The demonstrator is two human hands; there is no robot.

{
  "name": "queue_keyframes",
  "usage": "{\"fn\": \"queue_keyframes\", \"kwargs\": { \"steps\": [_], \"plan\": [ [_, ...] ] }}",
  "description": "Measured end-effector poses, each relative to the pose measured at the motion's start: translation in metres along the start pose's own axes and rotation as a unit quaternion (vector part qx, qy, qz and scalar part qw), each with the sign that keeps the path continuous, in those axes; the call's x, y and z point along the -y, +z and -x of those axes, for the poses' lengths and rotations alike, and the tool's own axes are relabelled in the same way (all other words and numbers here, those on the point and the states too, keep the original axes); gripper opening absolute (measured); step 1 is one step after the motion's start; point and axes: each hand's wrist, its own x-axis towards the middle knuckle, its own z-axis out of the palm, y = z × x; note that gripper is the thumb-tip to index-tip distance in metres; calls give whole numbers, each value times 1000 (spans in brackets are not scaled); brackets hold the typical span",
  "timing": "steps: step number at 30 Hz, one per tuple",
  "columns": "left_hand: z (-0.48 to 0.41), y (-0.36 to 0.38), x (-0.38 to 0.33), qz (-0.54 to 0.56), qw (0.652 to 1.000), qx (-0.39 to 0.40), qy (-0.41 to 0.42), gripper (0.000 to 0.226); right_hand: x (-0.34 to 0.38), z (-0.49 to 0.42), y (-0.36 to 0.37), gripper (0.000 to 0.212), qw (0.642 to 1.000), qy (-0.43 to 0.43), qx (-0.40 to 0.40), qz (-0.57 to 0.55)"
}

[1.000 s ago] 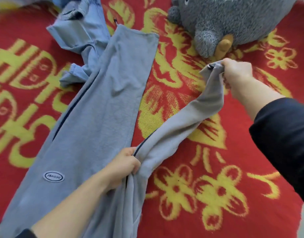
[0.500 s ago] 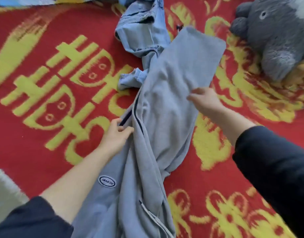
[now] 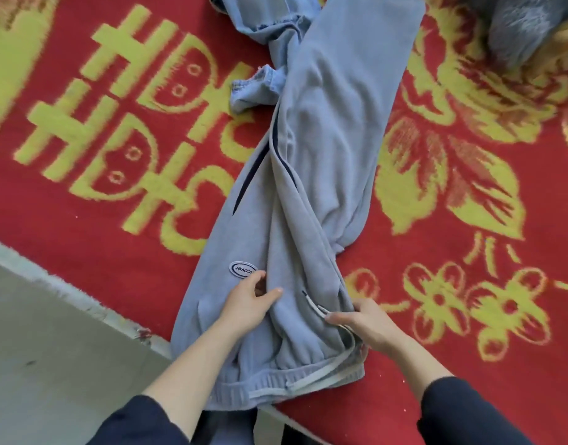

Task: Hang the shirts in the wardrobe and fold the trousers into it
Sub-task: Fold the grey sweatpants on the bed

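- Fingers (image 3: pixel 260 279) of the left hand (image 3: pixel 247 308), head view: pinching a fold of the grey trousers (image 3: pixel 334 123) right beside the logo patch (image 3: pixel 242 270).
- Right hand (image 3: pixel 367 322) grasps bunched trouser cloth next to the drawstring (image 3: pixel 321 377).
- Trousers lie on the red rug (image 3: pixel 115 220), one leg over the other, waistband (image 3: pixel 276 383) nearest the person, at the rug's edge by the grey floor (image 3: pixel 51 348).
- Half a second ago both hands were up on the legs; now both are at the waist end.
- Denim garment (image 3: pixel 260 91) under the far leg ends; plush toy (image 3: pixel 517 27) top right.

hands (image 3: pixel 247 311) (image 3: pixel 369 322) gripping grey trousers (image 3: pixel 324 139), on red rug (image 3: pixel 83 226)
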Motion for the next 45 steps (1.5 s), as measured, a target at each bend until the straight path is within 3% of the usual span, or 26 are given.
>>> {"fn": "queue_keyframes", "kwargs": {
  "steps": [3,5,7,9,11,13,15,17,18,21,23,25,26,29,30,32,34,36,38,40,43,45],
  "plan": [
    [3,-6,7,32,990,137,-20,25,-1,30,-1,23,997,-9,-44,61],
    [13,-14,9,40,970,230,-70,30,16,59,7,17,997,-64,-44,15],
    [26,-30,15,90,950,257,-154,44,43,90,28,16,986,-139,56,-72],
    [40,-52,22,188,932,241,-195,57,65,109,57,34,956,-178,198,-124],
    [54,-77,32,289,915,193,-206,69,71,110,86,48,947,-169,264,-74],
    [65,-100,48,347,897,181,-205,78,57,97,108,48,970,-160,179,21],
    [72,-114,62,301,908,195,-216,73,36,86,121,45,976,-140,45,162],
    [81,-113,65,205,932,211,-213,53,9,79,136,58,957,-80,5,278],
    [84,-110,66,168,946,195,-196,49,-5,77,145,76,953,-43,17,298],
    [95,-96,56,231,940,185,-170,41,-35,84,182,135,971,-28,16,239],
    [105,-84,38,288,922,209,-151,36,-45,84,208,140,988,-52,-70,127],
    [117,-71,19,277,923,239,-121,37,-42,79,227,128,985,-59,-157,-23],
    [119,-66,13,263,926,251,-103,35,-34,75,232,109,975,-73,-187,-94],
    [131,-59,-4,248,932,259,-48,35,-20,78,232,19,911,-127,-322,-223],
    [132,-61,-5,263,931,253,-32,39,-19,85,228,6,889,-127,-364,-247],
    [133,-68,8,281,933,224,-4,38,-36,110,228,14,861,-146,-414,-255],
    [133,-67,44,212,965,154,-13,26,-65,124,240,50,887,-140,-408,-166],
    [135,-57,91,126,985,81,-81,16,-93,124,255,85,947,-86,-305,-46],
    [137,-45,129,83,987,43,-128,10,-109,113,259,90,973,-50,-223,41],
    [132,-35,146,99,987,34,-122,9,-117,105,256,91,968,-69,-226,84],
    [127,-27,140,140,982,62,-111,15,-120,95,252,103,934,-119,-292,166],
    [124,-26,138,107,986,65,-114,18,-115,91,250,103,941,-132,-267,161]
  ]
}}
